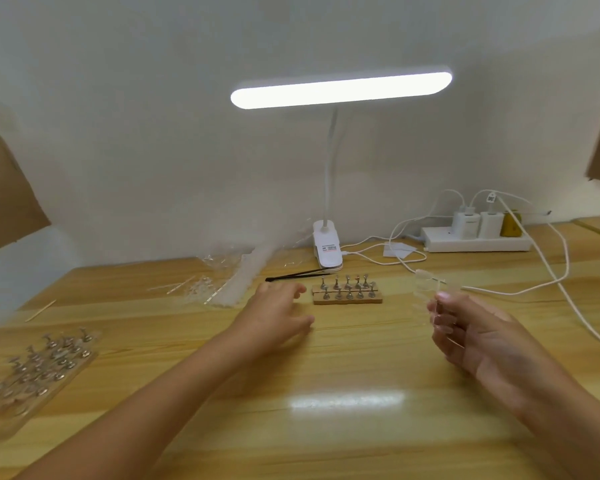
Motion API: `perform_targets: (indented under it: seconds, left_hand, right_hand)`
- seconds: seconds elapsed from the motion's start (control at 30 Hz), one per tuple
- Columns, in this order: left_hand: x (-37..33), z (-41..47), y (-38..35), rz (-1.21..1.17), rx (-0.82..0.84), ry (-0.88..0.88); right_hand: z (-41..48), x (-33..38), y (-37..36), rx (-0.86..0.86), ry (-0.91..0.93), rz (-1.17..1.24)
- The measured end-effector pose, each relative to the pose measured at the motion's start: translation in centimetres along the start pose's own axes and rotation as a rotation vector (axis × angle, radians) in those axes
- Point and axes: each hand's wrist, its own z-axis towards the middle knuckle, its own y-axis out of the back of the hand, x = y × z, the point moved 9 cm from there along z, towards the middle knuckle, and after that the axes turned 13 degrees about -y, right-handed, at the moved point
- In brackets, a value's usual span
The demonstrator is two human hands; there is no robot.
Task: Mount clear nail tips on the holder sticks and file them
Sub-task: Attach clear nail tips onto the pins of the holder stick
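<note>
Clear plastic strip of nail tips (430,284): blurred, gripped in curled fingers of right hand (471,337), right of small wooden block of metal holder sticks (347,292) on light wooden table (326,445). Left hand (278,313): fingers loosely extended, holding nothing, just left of block. White clip lamp (328,251) behind

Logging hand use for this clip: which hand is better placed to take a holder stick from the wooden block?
Left. The left hand is open, just beside the wooden block of holder sticks; the right hand is farther off and seems to hold clear nail tips.
</note>
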Motion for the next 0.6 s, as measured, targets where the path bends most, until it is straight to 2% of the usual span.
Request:
perform_targets:
  seconds: [0.1,0.3,0.6]
  left_hand:
    - [0.2,2.4,-1.1,0.021,-0.023,0.064]
    - [0.2,3.6,-2.1,-0.012,-0.072,0.078]
    - [0.3,3.4,-0.7,-0.007,-0.178,0.033]
  right_hand:
    - [0.1,1.0,0.7,0.002,0.018,-0.004]
    - [0.4,1.3,1.8,0.015,-0.081,-0.06]
    - [0.3,3.6,4.1,-0.107,0.018,-0.068]
